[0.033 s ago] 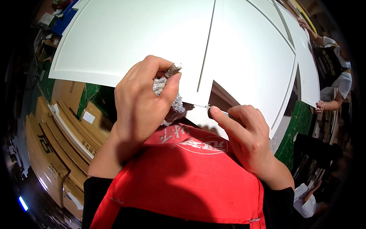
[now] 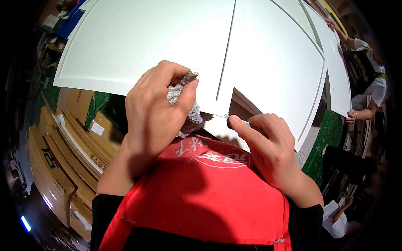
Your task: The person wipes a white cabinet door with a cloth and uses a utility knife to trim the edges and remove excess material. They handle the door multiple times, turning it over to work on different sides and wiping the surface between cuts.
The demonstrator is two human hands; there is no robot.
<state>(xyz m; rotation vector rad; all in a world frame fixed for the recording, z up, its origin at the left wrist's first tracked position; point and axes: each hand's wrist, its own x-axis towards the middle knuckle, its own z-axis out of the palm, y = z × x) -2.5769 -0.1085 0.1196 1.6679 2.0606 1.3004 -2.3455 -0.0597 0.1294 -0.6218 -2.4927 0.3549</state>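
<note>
**Two hands at the lower edge of a white panel**

Two hands work at frame centre. Left hand (image 2: 153,113) has its fingers clamped on a grey crumpled wad (image 2: 184,102), pressed against the near edge of the white panel (image 2: 167,37). Right hand (image 2: 268,146), centre right, pinches a small thin tool (image 2: 238,121) at the panel's notch. Red apron (image 2: 201,196) fills the lower frame. Cardboard boxes (image 2: 63,146) lie lower left; another person (image 2: 368,79) stands at the right edge.

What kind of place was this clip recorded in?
Most likely a woodworking or furniture finishing shop. A large white panelled board lies on a green bench, flat cardboard boxes are stacked on the floor, and another person works at the same board.
</note>
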